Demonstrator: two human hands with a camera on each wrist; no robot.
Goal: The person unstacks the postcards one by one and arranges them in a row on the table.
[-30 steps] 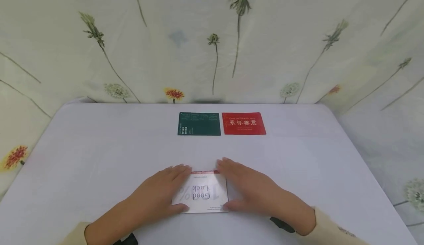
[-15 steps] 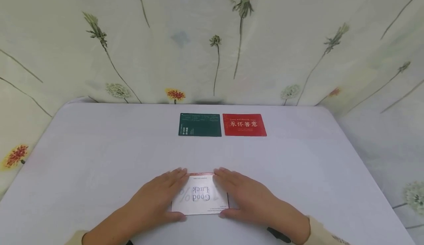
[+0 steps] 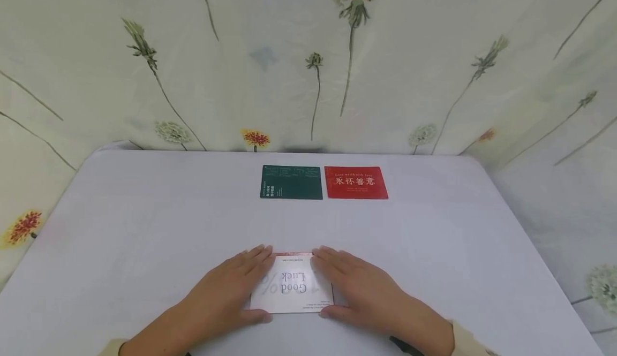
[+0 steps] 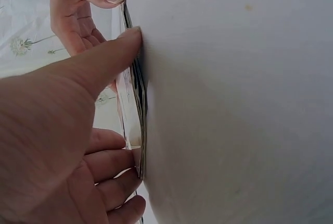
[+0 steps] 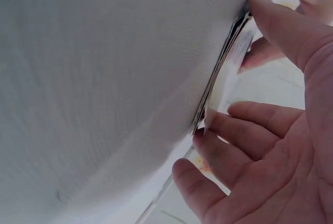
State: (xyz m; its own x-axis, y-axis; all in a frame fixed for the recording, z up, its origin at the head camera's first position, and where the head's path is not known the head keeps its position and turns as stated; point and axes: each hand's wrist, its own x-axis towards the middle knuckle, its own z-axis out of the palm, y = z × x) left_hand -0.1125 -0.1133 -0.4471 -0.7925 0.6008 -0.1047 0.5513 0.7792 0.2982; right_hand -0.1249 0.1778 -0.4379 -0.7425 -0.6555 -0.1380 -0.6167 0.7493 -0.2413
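Note:
A small stack of cards [image 3: 292, 303] lies on the white table in front of the person, its top card white with "Good Luck" upside down in the head view. The left hand [image 3: 228, 286] holds its left end, thumb at the near edge and fingers at the far edge. On the right end the right hand [image 3: 363, 289] grips in the same way, mirrored. Seen edge-on in the left wrist view, the stack [image 4: 138, 104] shows several thin layers. In the right wrist view the layers of the stack [image 5: 221, 62] fan slightly apart along one side.
Farther back on the table [image 3: 144, 222] lie a dark green card [image 3: 291, 182] and a red card [image 3: 356, 182] with pale lettering, side by side. A flower-printed cloth [image 3: 270, 93] rises behind the table's far edge.
Both hands have drawn slightly toward the person, the right one more, and its fingertips now lie farther over the top card. The green and red cards stay in place.

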